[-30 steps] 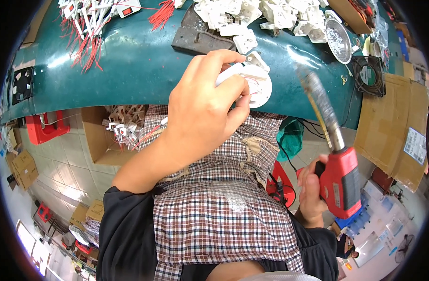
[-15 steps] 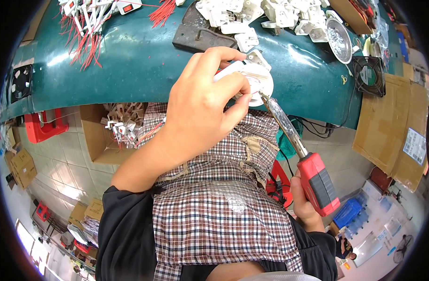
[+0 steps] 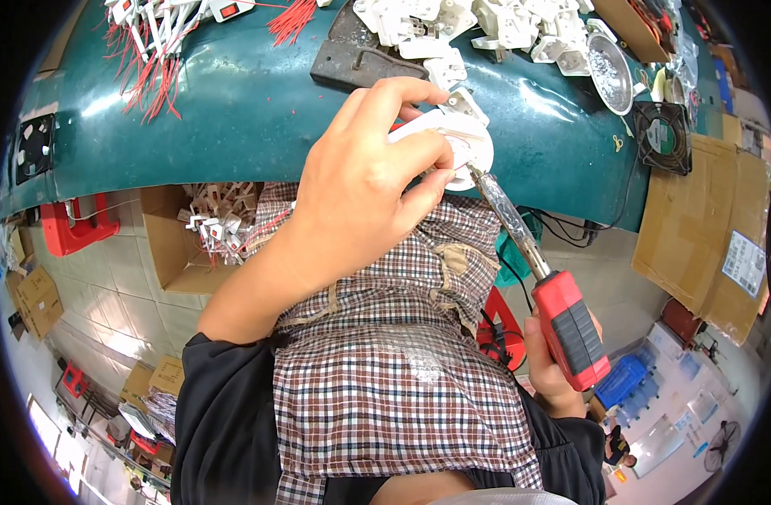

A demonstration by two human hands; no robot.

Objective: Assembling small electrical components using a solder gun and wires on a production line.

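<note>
My left hand (image 3: 364,181) grips a round white plastic part (image 3: 465,143) above the near edge of the teal workbench (image 3: 234,109). My right hand (image 3: 553,366) holds a soldering iron (image 3: 541,278) by its red and black handle. The iron's metal barrel slants up and left, and its tip touches the lower right rim of the white part. My fingers hide most of the part. A checked apron covers my lap below both hands.
Several white plastic parts (image 3: 453,25) and a dark metal block (image 3: 360,55) lie at the bench's far side. Red-wired pieces (image 3: 158,42) lie far left, a metal dish (image 3: 608,71) and a black fan (image 3: 663,135) right. A cardboard box of parts (image 3: 204,236) stands under the bench.
My right hand swung the soldering iron from upright at the right down and left, bringing its tip onto the white part. My left hand stayed in place.
</note>
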